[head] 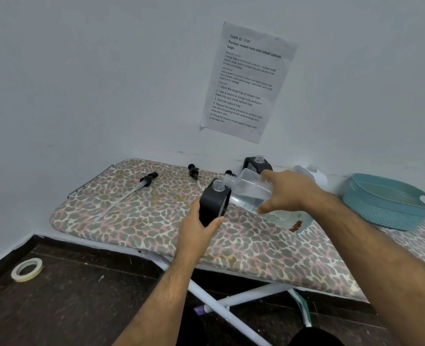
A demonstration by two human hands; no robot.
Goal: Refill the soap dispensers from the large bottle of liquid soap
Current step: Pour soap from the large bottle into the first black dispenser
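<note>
Left hand (pixel 198 229) grips uncapped black dispenser (pixel 212 203), right hand (pixel 287 189) grips tilted clear bottle (pixel 250 188)

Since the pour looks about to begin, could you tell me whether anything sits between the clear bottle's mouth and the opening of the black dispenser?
Nothing visible does. The clear bottle, tilted in the right hand, has its mouth beside the uncapped neck of the black dispenser that the left hand holds; the pumps lie apart on the ironing board.

Board's (pixel 136 221) left half open; pump (pixel 134 193) there, basket (pixel 391 203) blocks right.
</note>
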